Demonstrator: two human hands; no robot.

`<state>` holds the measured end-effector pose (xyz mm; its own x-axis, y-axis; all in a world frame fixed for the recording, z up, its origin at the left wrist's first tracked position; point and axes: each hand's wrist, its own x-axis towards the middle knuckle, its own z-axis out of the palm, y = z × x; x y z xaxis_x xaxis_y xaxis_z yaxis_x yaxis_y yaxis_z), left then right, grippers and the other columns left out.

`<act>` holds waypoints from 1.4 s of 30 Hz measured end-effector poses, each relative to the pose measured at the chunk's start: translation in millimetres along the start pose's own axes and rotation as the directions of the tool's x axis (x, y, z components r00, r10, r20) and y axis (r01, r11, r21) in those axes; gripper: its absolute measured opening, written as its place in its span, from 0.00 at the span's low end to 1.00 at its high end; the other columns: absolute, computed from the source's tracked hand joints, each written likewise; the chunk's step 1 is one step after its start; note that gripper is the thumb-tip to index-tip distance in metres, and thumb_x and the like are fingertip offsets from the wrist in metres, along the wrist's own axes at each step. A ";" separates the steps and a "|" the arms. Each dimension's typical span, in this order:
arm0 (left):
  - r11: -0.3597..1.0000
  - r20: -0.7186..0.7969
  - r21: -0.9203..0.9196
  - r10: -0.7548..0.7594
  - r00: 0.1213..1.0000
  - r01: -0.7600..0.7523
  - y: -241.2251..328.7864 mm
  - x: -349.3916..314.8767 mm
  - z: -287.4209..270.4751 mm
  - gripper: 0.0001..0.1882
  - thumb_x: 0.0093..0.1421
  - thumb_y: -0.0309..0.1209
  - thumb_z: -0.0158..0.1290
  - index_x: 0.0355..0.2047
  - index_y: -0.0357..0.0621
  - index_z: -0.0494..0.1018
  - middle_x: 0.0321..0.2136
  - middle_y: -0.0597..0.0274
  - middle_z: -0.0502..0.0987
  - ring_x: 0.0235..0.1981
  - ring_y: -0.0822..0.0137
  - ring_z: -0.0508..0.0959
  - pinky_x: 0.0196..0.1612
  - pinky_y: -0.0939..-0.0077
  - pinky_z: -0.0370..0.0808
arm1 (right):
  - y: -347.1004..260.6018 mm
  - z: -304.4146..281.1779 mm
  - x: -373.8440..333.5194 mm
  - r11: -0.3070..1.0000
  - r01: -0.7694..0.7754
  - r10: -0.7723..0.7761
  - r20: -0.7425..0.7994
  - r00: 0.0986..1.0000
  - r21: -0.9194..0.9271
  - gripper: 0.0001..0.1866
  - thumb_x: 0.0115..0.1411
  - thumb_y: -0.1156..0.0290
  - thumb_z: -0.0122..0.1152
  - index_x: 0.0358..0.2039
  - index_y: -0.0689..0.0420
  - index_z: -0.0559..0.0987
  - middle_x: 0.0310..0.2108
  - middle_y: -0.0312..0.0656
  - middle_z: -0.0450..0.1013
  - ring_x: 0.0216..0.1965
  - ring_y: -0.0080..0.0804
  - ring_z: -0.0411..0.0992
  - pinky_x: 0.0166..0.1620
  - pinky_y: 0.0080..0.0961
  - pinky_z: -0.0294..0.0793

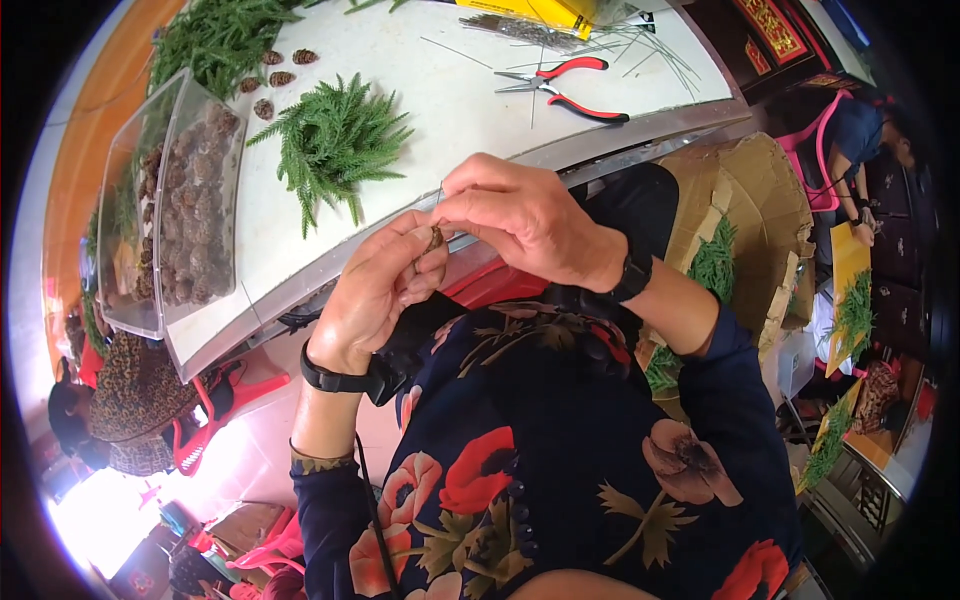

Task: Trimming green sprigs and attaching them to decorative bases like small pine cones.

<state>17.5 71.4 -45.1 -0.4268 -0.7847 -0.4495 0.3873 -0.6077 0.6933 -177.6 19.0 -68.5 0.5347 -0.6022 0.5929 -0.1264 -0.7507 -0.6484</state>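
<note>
Centrally, the left hand [372, 280] grips a small brown pine cone [435, 240] between its fingers near the white desk [450, 120], long axis indiscernible, while the right hand [525, 215], immediately upper right, appears to pinch a thin grey metal wire [438, 196] above the cone.

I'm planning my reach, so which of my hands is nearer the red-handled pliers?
Right. Your right hand sits below the pliers in the picture; your left hand is lower and farther left.
</note>
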 end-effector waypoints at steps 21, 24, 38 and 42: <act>0.694 -0.141 0.657 0.497 0.856 -0.295 -20.1 13.0 18.4 0.09 0.64 0.24 0.49 0.44 0.36 0.65 0.28 0.62 0.74 0.19 0.77 0.68 0.21 0.84 0.64 | -6.5 6.6 -4.1 0.949 -0.213 0.204 -0.062 0.977 -0.232 0.07 0.54 0.76 0.61 0.35 0.60 0.77 0.31 0.41 0.74 0.25 0.38 0.75 0.26 0.26 0.72; 0.167 0.077 0.944 0.729 0.680 -0.286 -29.3 15.7 19.5 0.08 0.63 0.22 0.49 0.43 0.37 0.65 0.29 0.61 0.75 0.19 0.76 0.69 0.22 0.83 0.66 | -4.8 7.4 -3.2 0.925 -0.361 0.360 -0.031 0.933 -0.121 0.08 0.55 0.74 0.61 0.36 0.59 0.77 0.28 0.41 0.73 0.24 0.37 0.74 0.25 0.26 0.71; 0.839 -0.078 0.453 0.375 0.924 -0.302 -11.0 2.4 12.6 0.22 0.65 0.25 0.47 0.55 0.44 0.51 0.29 0.58 0.75 0.19 0.76 0.67 0.20 0.87 0.62 | 2.6 -17.6 3.9 0.998 -0.009 0.012 0.054 0.998 -0.068 0.09 0.53 0.78 0.61 0.36 0.53 0.80 0.31 0.39 0.72 0.22 0.29 0.70 0.27 0.22 0.69; 0.899 -0.039 0.356 0.287 0.957 -0.255 -8.3 -6.0 11.4 0.22 0.65 0.24 0.47 0.54 0.45 0.50 0.28 0.58 0.75 0.19 0.77 0.67 0.20 0.88 0.63 | -1.7 -24.2 10.3 0.997 0.044 -0.033 0.189 0.981 -0.057 0.09 0.51 0.77 0.64 0.35 0.52 0.79 0.33 0.37 0.72 0.25 0.30 0.70 0.29 0.24 0.71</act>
<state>7.5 82.6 -41.8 -0.2655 -0.9304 -0.2528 0.1660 -0.3024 0.9386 -192.2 7.4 -49.7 0.6867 -0.5150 0.5130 -0.1503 -0.7910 -0.5930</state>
